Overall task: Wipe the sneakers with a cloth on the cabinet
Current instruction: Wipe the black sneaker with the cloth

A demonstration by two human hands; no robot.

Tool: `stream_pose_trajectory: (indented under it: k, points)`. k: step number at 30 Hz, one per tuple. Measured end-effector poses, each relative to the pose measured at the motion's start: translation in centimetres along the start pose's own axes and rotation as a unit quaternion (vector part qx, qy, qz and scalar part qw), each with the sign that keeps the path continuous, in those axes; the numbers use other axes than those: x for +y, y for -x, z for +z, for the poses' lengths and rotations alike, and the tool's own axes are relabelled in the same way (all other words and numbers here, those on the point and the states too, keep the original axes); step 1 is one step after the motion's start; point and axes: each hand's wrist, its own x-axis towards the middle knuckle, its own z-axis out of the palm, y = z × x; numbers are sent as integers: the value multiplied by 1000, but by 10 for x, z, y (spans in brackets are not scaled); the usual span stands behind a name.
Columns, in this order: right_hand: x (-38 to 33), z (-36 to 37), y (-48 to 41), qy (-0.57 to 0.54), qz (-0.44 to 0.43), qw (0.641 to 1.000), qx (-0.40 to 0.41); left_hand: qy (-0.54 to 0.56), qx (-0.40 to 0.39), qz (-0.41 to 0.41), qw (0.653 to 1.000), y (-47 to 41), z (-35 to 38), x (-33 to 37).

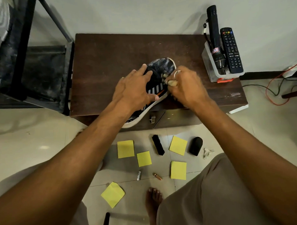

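A black sneaker (161,68) with white stripes, a grey mesh toe and a white sole lies on the dark wooden cabinet (105,63), its heel hanging over the front edge. My left hand (135,87) lies flat over the sneaker's left side, gripping it with fingers and thumb. My right hand (185,84) is closed around a small pale cloth (171,82), pressed against the sneaker's right side near the laces. Most of the cloth is hidden in my fist.
A clear box (215,71) at the cabinet's right end holds a black torch (215,41) and a remote (231,50). On the floor lie a shoe brush (158,144), several yellow notes (125,148), a black cap-like object (195,146), two small batteries and my bare foot (153,201). A dark rack (33,66) stands left.
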Motion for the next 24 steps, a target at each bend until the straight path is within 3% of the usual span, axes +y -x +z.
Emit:
stream_pose_trajectory:
  k: [3,7,10,12,16,20,22,24]
  points:
    - [-4,1,-7,28,-11,999,26,0,4,-6,1000,2,0,2]
    - [-8,3,14,-36,-94,992,-71,-5,5,-6,1000,0,1,3]
    - [13,-10,-7,48,-25,998,-19,-3,7,1,1000,-1,2,0]
    - [16,-12,-15,46,10,999,13,-4,10,3,1000,0,2,0]
    - [-8,1,13,-9,-130,987,-93,-6,13,1,1000,-1,1,3]
    - [10,-12,-13,29,-38,999,-8,-3,14,4,1000,1,1,3]
    - [4,-8,-13,31,-66,997,-7,2,17,1,1000,1,2,3]
    - [-2,-3,-3,8,-130,990,-59,7,15,-2,1000,1,2,4]
